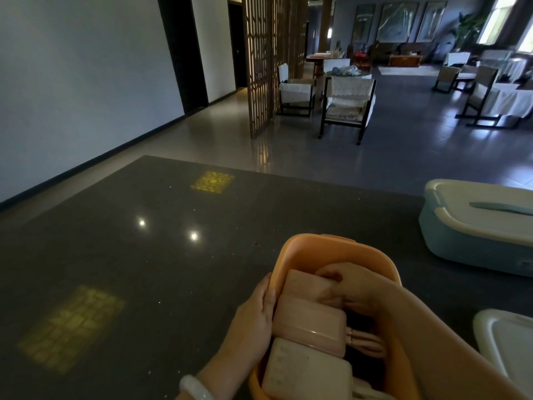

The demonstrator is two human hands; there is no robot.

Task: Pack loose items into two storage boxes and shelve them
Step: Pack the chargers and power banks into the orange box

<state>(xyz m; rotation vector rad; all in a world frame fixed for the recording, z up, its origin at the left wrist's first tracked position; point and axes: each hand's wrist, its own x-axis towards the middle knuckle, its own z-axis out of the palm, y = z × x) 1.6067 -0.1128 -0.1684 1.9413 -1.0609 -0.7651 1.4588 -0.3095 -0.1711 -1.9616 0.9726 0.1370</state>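
Note:
An orange storage box (331, 249) stands open on the dark counter in front of me. Inside lie a pink pouch (305, 287), a pink case (311, 321) and a cream case (305, 370), packed side by side. My left hand (253, 321) grips the box's left rim, thumb over the edge. My right hand (349, 281) reaches into the box and its curled fingers hold the far pink pouch. A blue storage box (467, 241) with a white lid on top sits at the right.
A white lid (504, 342) lies at the right edge near me. The dark polished counter (144, 255) stretches left and ahead. Beyond it are chairs (346, 102), a wooden lattice screen (259, 67) and a grey floor.

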